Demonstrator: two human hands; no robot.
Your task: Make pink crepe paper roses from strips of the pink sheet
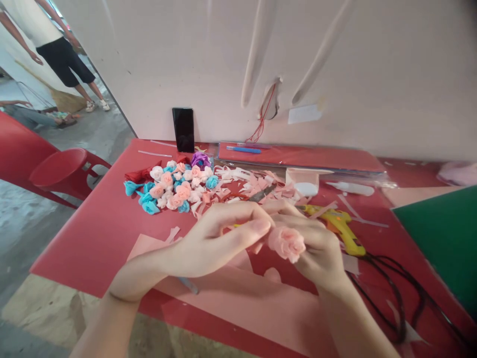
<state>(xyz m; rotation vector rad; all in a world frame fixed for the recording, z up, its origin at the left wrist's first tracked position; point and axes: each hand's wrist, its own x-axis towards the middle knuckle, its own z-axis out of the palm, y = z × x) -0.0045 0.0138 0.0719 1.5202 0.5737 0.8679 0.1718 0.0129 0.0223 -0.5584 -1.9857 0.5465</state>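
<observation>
A pink paper rose (286,243) is held between my hands above the red table, its ruffled petals facing right and towards me. My left hand (223,238) pinches with thumb and fingers at the rose's left end. Curled behind and under the flower, my right hand (316,243) supports it, with some fingertips hidden. Below them lies a large sheet of pink paper (242,298), with a small loose pink petal piece (273,275) on it. Just beyond my hands, scissors (263,193) rest among pink and white paper scraps (238,176).
Finished paper flowers (175,186) are heaped at the back left, near a phone (184,129) leaning on the wall. A yellow glue gun (345,228) with a black cord (395,298) lies right, near a white bottle (352,188) and green sheet (443,238). Another person (63,49) stands far left.
</observation>
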